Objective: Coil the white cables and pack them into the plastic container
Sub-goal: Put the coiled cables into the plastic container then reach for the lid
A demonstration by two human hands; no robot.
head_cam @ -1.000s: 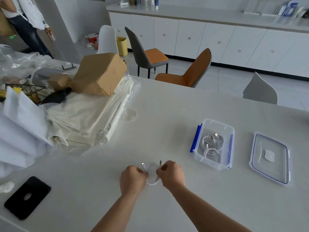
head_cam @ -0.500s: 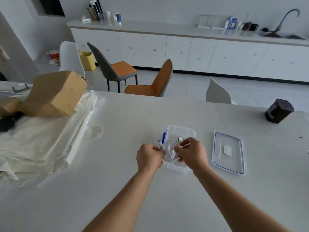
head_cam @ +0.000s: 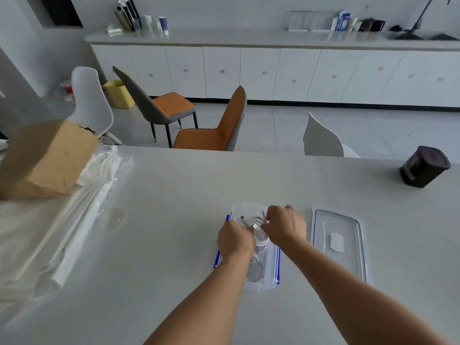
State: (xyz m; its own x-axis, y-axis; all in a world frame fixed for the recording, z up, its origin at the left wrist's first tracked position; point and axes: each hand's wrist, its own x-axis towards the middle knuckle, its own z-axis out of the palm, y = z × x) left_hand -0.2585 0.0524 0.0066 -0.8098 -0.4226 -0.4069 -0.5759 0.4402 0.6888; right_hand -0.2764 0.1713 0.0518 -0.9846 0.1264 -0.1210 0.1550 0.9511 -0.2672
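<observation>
One clear plastic container with two blue clips sits open on the white bench. One matching lid lies flat just to its right. Two hands work over the container. The left hand and the right hand each keep a closed grip, pinching one coiled white cable held between them above the container's far half. The cable is thin and glossy white, wound in a few loose loops, with one silver USB plug standing up between the hands. A second white coil lies inside the container's near half; I cannot tell whether more lie beneath it. One dark jar and one cardboard box stand well apart at the bench's far corners.
</observation>
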